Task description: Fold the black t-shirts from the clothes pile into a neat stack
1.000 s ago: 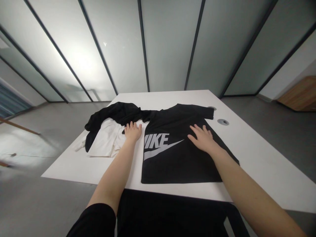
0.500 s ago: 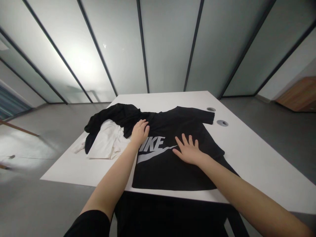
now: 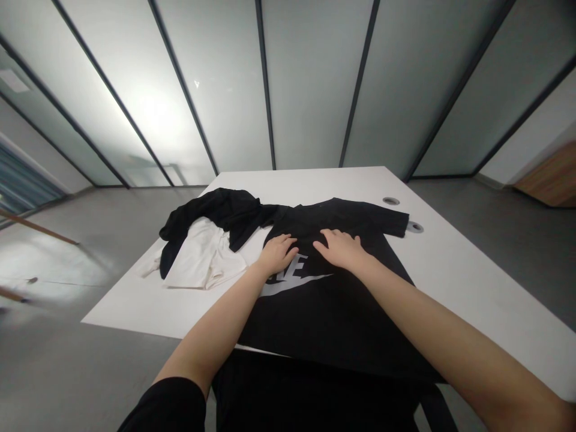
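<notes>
frosted glass panels (image 3: 306,78) beyond the white tabletop (image 3: 454,270); black swoosh-print t-shirt (image 3: 315,327) spread lengthwise, collar toward far edge, hem at near edge. left hand (image 3: 278,253) lies at its left side, right hand (image 3: 341,248) nearer its midline, both palms down, fingers loosely spread, no cloth visibly pinched.

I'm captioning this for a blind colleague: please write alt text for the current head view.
A person's left hand and right hand rest on a black T-shirt laid out on a white table. Left of the shirt lie rumpled black clothing and white clothing; beyond the table stand frosted panels.
</notes>
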`<move>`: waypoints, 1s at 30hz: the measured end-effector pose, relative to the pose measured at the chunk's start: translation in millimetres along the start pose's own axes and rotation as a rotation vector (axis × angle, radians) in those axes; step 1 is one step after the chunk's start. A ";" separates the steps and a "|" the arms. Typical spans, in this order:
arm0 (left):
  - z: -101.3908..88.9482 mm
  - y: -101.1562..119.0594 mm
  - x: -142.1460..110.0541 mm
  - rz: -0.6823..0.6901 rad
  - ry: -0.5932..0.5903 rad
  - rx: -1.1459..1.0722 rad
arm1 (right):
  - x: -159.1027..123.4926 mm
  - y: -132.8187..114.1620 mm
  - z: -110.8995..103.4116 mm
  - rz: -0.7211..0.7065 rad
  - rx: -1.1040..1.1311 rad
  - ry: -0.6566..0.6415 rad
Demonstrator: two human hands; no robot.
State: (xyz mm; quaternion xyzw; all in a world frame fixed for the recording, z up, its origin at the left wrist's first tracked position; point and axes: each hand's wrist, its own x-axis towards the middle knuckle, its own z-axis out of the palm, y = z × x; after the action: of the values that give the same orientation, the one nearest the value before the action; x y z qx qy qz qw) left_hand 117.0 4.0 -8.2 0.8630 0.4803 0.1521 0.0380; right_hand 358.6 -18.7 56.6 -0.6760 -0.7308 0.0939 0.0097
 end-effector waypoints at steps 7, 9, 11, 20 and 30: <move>7.1 7.6 -6.8 -0.226 -0.159 0.141 | 39.8 22.6 48.4 0.114 -0.010 0.018; 1.6 14.1 -9.2 -0.235 -0.195 0.166 | 41.7 26.2 51.5 0.085 -0.018 0.025; -10.5 21.5 -9.5 -0.235 -0.247 0.191 | 38.2 26.6 53.1 0.065 -0.025 0.031; -61.5 59.9 37.2 -0.414 -0.385 0.195 | -1.9 10.6 65.2 0.011 -0.027 0.030; 9.8 12.4 65.5 -0.525 0.023 0.107 | 10.9 26.3 53.1 0.139 0.048 0.026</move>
State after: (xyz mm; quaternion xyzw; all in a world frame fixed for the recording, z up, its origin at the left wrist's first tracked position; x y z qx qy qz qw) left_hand 162.4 53.2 0.0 0.7077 0.6955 0.1213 0.0250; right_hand 376.1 -12.7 -0.7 -0.7257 -0.6796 0.1032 0.0291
